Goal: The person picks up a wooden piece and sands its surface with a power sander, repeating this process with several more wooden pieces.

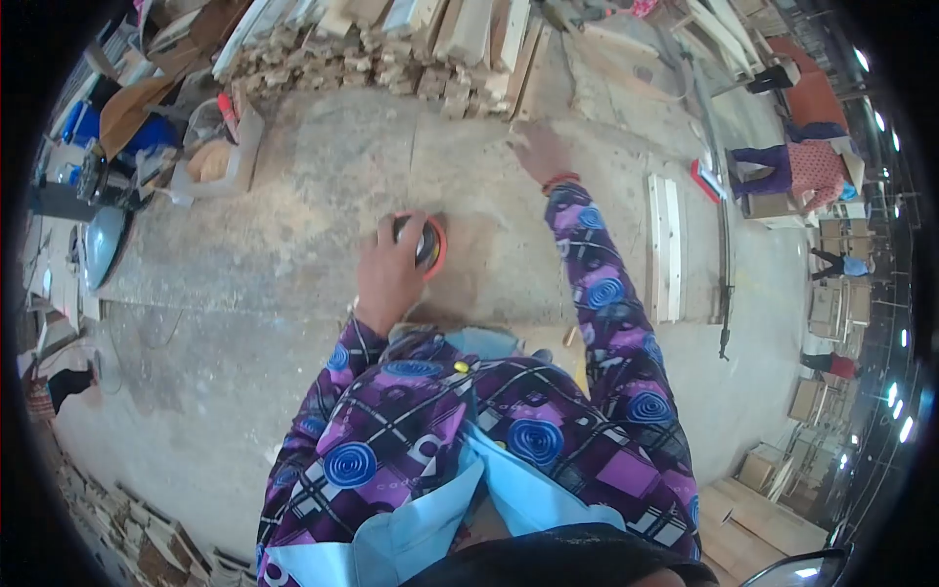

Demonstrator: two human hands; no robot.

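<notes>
My left hand (pixel 388 279) is wrapped over a round black object with an orange rim (pixel 437 256), which rests on the stained grey work surface (pixel 323 196). The hand covers much of it, so its exact kind is hidden. My right hand (pixel 544 157) reaches forward over the far part of the surface, fingers stretched out and holding nothing. Its fingertips come close to the near end of a long wooden strip (pixel 528 73) at the edge of a stack of wooden strips (pixel 391 73).
A white plastic box (pixel 249 147) with things in it stands at the left, near a blue container (pixel 147 137). Pale wooden strips (pixel 665 245) lie at the right, beside a dark metal bar (pixel 726 264). Several people are farther off, one in a spotted top (pixel 814 174).
</notes>
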